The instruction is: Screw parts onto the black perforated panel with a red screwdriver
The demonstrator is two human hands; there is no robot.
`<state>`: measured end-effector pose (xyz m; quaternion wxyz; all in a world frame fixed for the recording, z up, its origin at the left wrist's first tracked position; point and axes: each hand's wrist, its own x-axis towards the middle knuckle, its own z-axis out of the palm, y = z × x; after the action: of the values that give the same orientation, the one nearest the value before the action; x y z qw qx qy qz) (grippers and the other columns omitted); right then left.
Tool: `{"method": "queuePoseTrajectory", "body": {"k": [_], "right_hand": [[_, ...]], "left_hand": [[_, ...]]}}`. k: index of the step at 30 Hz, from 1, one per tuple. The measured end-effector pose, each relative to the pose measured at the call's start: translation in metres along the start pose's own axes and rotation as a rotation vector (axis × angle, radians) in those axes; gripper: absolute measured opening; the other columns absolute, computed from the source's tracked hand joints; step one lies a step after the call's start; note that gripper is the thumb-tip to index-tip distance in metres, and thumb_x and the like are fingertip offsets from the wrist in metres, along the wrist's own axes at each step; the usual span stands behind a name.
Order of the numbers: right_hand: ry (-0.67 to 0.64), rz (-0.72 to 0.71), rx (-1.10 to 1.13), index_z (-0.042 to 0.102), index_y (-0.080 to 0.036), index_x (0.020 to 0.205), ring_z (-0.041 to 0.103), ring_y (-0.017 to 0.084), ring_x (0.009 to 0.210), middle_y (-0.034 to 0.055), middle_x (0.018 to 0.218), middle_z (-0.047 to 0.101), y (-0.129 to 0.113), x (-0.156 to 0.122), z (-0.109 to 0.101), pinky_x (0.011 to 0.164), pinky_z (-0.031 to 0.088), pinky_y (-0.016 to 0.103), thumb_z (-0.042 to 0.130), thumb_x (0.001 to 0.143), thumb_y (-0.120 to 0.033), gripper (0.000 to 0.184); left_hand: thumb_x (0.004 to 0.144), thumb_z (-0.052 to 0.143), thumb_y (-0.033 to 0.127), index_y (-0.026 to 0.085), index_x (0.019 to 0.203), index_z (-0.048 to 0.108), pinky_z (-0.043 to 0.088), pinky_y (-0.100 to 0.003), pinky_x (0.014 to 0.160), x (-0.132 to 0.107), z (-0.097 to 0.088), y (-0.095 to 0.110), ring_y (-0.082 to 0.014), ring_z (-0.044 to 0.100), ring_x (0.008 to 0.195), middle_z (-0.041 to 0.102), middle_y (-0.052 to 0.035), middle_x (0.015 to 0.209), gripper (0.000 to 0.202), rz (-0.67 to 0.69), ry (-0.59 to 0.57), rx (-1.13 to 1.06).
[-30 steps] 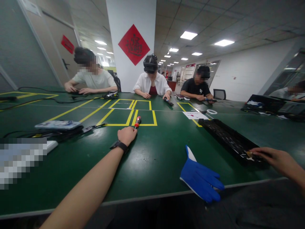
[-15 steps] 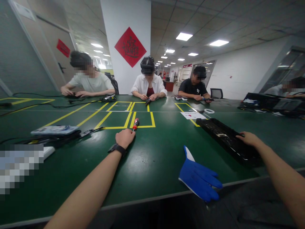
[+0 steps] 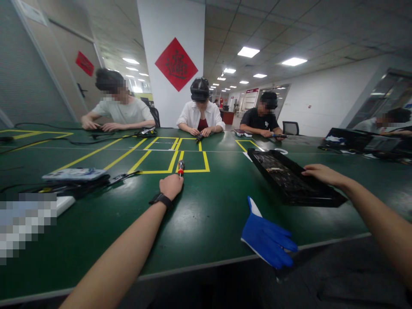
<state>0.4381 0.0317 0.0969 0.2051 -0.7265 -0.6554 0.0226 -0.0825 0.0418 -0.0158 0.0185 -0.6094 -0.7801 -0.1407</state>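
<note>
My left hand (image 3: 171, 186) is closed around a red-handled screwdriver (image 3: 180, 166), whose handle sticks out away from me over the green table (image 3: 199, 214). A dark watch sits on that wrist. My right hand (image 3: 320, 173) grips the right edge of a black tray-like device (image 3: 291, 179), which is lifted and tilted at its near end. A blue glove (image 3: 268, 240) lies flat at the table's near edge between my arms.
Yellow tape rectangles (image 3: 175, 159) mark the table's middle. A flat blue-grey device and cables (image 3: 75, 176) lie at the left. Three people sit across the table, another person at far right beside a black case (image 3: 350, 138).
My right hand slid along the black tray from its near end to its right edge and lifted it, swinging it toward the table's middle. The left hand with the screwdriver barely moved.
</note>
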Motion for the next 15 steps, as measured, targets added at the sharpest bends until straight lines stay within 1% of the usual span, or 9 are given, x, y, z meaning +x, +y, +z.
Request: {"method": "queuePoseTrajectory", "body": {"k": [1, 2, 4, 6, 9, 10, 12, 15], "right_hand": [[-0.140, -0.080, 0.001, 0.069, -0.011, 0.070, 0.055, 0.010, 0.061, 0.0109, 0.074, 0.066, -0.019, 0.003, 0.003, 0.061, 0.036, 0.024, 0.053, 0.077, -0.019, 0.020], [-0.162, -0.130, -0.018, 0.069, -0.011, 0.073, 0.056, 0.012, 0.065, 0.0100, 0.078, 0.066, -0.039, 0.006, 0.007, 0.062, 0.036, 0.024, 0.052, 0.078, -0.021, 0.020], [-0.155, -0.162, -0.022, 0.068, -0.012, 0.073, 0.055, 0.014, 0.068, 0.0076, 0.077, 0.065, -0.082, 0.008, 0.023, 0.061, 0.036, 0.023, 0.053, 0.077, -0.024, 0.020], [-0.191, -0.227, -0.036, 0.068, -0.010, 0.075, 0.057, 0.016, 0.073, 0.0084, 0.078, 0.066, -0.125, 0.004, 0.047, 0.061, 0.036, 0.022, 0.051, 0.076, -0.023, 0.021], [-0.241, -0.245, 0.005, 0.068, -0.010, 0.076, 0.059, 0.017, 0.074, 0.0092, 0.078, 0.067, -0.181, -0.007, 0.087, 0.060, 0.038, 0.022, 0.052, 0.073, -0.021, 0.020], [-0.251, -0.240, 0.019, 0.069, -0.009, 0.077, 0.060, 0.018, 0.075, 0.0104, 0.078, 0.067, -0.195, -0.012, 0.100, 0.061, 0.039, 0.021, 0.051, 0.073, -0.019, 0.021], [-0.269, -0.224, 0.050, 0.068, -0.009, 0.079, 0.062, 0.019, 0.077, 0.0125, 0.079, 0.068, -0.216, -0.020, 0.122, 0.064, 0.041, 0.021, 0.048, 0.075, -0.018, 0.022], [-0.304, -0.176, 0.090, 0.067, -0.009, 0.079, 0.064, 0.020, 0.072, 0.0140, 0.074, 0.067, -0.229, -0.028, 0.142, 0.065, 0.044, 0.023, 0.048, 0.077, -0.019, 0.022]], "left_hand": [[0.083, 0.030, 0.041, 0.013, 0.084, 0.067, 0.042, -0.037, 0.073, 0.001, 0.001, 0.000, -0.0294, 0.062, 0.087, 0.067, -0.0163, 0.092, 0.046, 0.000, -0.010, -0.012], [0.083, 0.030, 0.041, 0.013, 0.084, 0.067, 0.042, -0.038, 0.073, 0.002, 0.002, -0.001, -0.0298, 0.061, 0.088, 0.067, -0.0168, 0.093, 0.047, -0.004, -0.016, -0.026], [0.083, 0.029, 0.041, 0.013, 0.084, 0.067, 0.042, -0.037, 0.073, 0.003, 0.002, -0.001, -0.0302, 0.061, 0.089, 0.066, -0.0177, 0.094, 0.047, -0.016, -0.021, -0.059], [0.083, 0.029, 0.042, 0.014, 0.083, 0.067, 0.042, -0.035, 0.071, 0.004, 0.001, -0.002, -0.0299, 0.061, 0.089, 0.066, -0.0173, 0.094, 0.048, -0.020, -0.028, -0.084], [0.083, 0.027, 0.044, 0.016, 0.080, 0.067, 0.042, -0.033, 0.066, 0.005, -0.002, -0.001, -0.0285, 0.062, 0.085, 0.067, -0.0156, 0.092, 0.049, -0.023, -0.039, -0.108], [0.083, 0.026, 0.044, 0.017, 0.081, 0.067, 0.041, -0.032, 0.064, 0.006, -0.002, -0.001, -0.0280, 0.062, 0.085, 0.067, -0.0150, 0.092, 0.049, -0.025, -0.037, -0.116], [0.084, 0.025, 0.043, 0.017, 0.080, 0.067, 0.040, -0.030, 0.061, 0.008, -0.002, -0.001, -0.0268, 0.062, 0.083, 0.067, -0.0142, 0.092, 0.050, -0.029, -0.032, -0.134], [0.084, 0.023, 0.043, 0.017, 0.080, 0.067, 0.039, -0.027, 0.057, 0.012, 0.002, -0.001, -0.0251, 0.062, 0.080, 0.067, -0.0135, 0.091, 0.052, -0.035, -0.026, -0.163]]}}
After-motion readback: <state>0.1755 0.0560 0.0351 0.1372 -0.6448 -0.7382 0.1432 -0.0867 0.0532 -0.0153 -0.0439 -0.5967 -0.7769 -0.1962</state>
